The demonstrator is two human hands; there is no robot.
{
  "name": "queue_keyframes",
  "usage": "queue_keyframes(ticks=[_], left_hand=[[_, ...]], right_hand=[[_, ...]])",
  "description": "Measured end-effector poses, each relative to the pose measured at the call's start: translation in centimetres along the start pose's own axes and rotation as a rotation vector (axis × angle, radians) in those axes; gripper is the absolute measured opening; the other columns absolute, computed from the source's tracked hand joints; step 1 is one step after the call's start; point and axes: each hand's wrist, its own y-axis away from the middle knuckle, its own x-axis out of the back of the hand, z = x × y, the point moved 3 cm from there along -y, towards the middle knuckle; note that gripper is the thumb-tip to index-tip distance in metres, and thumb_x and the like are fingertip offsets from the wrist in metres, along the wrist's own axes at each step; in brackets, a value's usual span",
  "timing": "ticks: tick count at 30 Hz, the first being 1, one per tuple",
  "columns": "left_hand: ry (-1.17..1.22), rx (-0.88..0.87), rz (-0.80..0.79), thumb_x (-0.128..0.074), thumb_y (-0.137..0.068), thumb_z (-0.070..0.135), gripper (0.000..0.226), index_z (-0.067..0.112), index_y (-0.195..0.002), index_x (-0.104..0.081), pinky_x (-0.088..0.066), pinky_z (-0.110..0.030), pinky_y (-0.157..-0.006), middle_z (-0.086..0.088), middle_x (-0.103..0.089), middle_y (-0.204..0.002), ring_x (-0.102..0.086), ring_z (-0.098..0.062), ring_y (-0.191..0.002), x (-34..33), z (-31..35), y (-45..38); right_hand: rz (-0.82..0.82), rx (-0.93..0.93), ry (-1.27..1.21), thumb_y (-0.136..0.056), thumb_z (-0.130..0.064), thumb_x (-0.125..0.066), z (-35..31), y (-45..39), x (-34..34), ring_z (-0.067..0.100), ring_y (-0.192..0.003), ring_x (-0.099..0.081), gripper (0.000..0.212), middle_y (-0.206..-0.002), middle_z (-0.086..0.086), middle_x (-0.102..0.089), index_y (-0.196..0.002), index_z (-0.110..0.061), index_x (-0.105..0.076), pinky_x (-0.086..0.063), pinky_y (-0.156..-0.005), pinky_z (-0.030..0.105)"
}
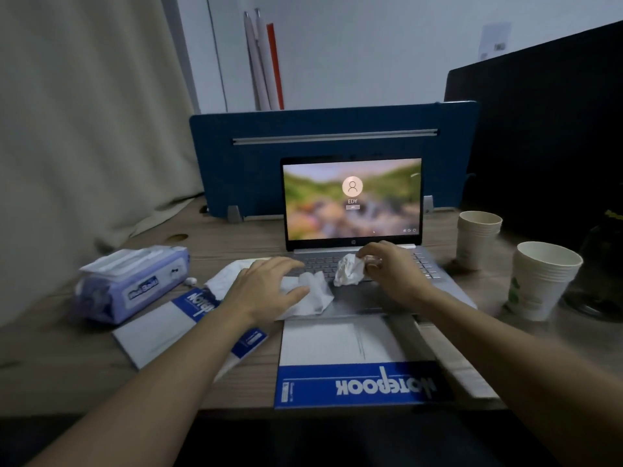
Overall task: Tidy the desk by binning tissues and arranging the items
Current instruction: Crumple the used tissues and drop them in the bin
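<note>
Wooden desk [236, 244], open silver laptop [354, 230]: tissues being gathered
Right hand [391, 267] pinches crumpled white tissue [349, 273]; left hand [269, 288] spread on flat white tissue [313, 294]; careless sweeping risks pressing keys

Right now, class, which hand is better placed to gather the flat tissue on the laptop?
Left hand: it already rests on the flat tissue; the right hand is pinching the crumpled tissue.

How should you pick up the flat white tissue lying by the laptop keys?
Pinch the flat tissue at its loose right end, coming down from above. It lies spread and limp on the laptop, so no edge stands up; gathering it with the fingers probably works best. The left hand already rests on its left part.
</note>
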Motion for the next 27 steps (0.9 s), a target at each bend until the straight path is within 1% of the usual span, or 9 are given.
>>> queue_keyframes(ticks=[5,9,12,14,16,19,21,24,27], left_hand=[[0.062,0.066,-0.067,-0.047,-0.079,0.072,0.069,0.037,-0.138,-0.043,-0.036,-0.044,-0.106,0.009,-0.045,-0.146,-0.04,-0.019,-0.131,0.4,-2.5,2.6],[0.065,0.084,-0.082,-0.059,-0.079,0.064,0.073,0.034,-0.142,-0.041,-0.033,-0.044,-0.109,0.007,-0.043,-0.149,-0.037,-0.021,-0.134,0.6,-3.0,3.4],[0.056,0.119,-0.081,-0.064,-0.08,0.056,0.072,0.03,-0.143,-0.041,-0.034,-0.045,-0.108,0.004,-0.047,-0.146,-0.039,-0.023,-0.132,0.6,-2.9,3.6],[0.078,0.13,-0.068,-0.064,-0.082,0.051,0.065,0.029,-0.14,-0.044,-0.037,-0.046,-0.105,0.004,-0.057,-0.134,-0.044,-0.023,-0.126,0.7,-2.6,3.5],[0.12,0.116,-0.042,-0.065,-0.086,0.04,0.051,0.027,-0.133,-0.051,-0.041,-0.045,-0.101,0.007,-0.065,-0.118,-0.05,-0.02,-0.117,0.8,-2.2,3.4],[0.198,0.1,0.013,-0.065,-0.089,0.019,0.027,0.023,-0.115,-0.063,-0.05,-0.038,-0.091,0.008,-0.068,-0.097,-0.06,-0.01,-0.095,0.7,-1.9,3.3],[0.276,0.113,0.059,-0.064,-0.089,0.011,0.02,0.02,-0.107,-0.067,-0.053,-0.03,-0.085,0.007,-0.067,-0.093,-0.062,-0.007,-0.088,0.5,-1.7,3.2],[0.386,0.131,0.121,-0.064,-0.09,0.012,0.015,0.023,-0.099,-0.068,-0.051,-0.019,-0.077,0.009,-0.067,-0.092,-0.063,-0.006,-0.087,0.5,-1.3,2.8],[0.559,0.177,0.173,-0.067,-0.089,0.018,0.012,0.026,-0.097,-0.069,-0.051,-0.017,-0.073,0.013,-0.069,-0.092,-0.064,0.001,-0.084,0.7,-1.0,2.3]], right_hand=[[-0.029,0.06,-0.039,-0.079,-0.002,-0.067,-3.4,0.1,-1.7,0.027,-0.084,-0.06,0.027,-0.097,0.011,-0.063,-0.103,-0.013,-0.072,-0.034,-0.067,0.024],[-0.103,0.114,-0.009,-0.084,-0.004,-0.063,-5.6,0.7,-2.9,0.024,-0.09,-0.06,0.026,-0.104,0.008,-0.06,-0.107,-0.014,-0.071,-0.046,-0.078,0.029],[-0.184,0.134,0.044,-0.088,-0.007,-0.06,-6.5,1.4,-3.5,0.022,-0.096,-0.059,0.026,-0.112,0.007,-0.058,-0.11,-0.015,-0.07,-0.047,-0.085,0.029],[-0.223,0.127,0.06,-0.089,-0.01,-0.061,-6.8,1.7,-3.7,0.022,-0.098,-0.059,0.024,-0.115,0.006,-0.057,-0.111,-0.016,-0.07,-0.049,-0.088,0.032],[-0.232,0.12,0.062,-0.089,-0.01,-0.061,-7.0,1.9,-3.7,0.021,-0.097,-0.058,0.024,-0.114,0.006,-0.057,-0.111,-0.016,-0.071,-0.048,-0.087,0.031],[-0.231,0.115,0.058,-0.089,-0.008,-0.06,-7.1,1.9,-3.8,0.023,-0.096,-0.059,0.026,-0.111,0.009,-0.058,-0.111,-0.015,-0.072,-0.047,-0.085,0.03],[-0.224,0.103,0.048,-0.088,-0.009,-0.061,-7.3,1.9,-3.9,0.024,-0.091,-0.06,0.027,-0.107,0.009,-0.059,-0.11,-0.016,-0.072,-0.046,-0.08,0.03],[-0.187,0.072,0.009,-0.083,-0.009,-0.062,-7.5,1.6,-4.3,0.024,-0.087,-0.06,0.026,-0.102,0.007,-0.063,-0.106,-0.016,-0.073,-0.046,-0.075,0.03],[-0.102,-0.026,-0.104,-0.078,-0.011,-0.063,-7.8,1.1,-4.7,0.018,-0.078,-0.058,0.016,-0.088,0.001,-0.067,-0.091,-0.018,-0.069,-0.042,-0.062,0.026]])
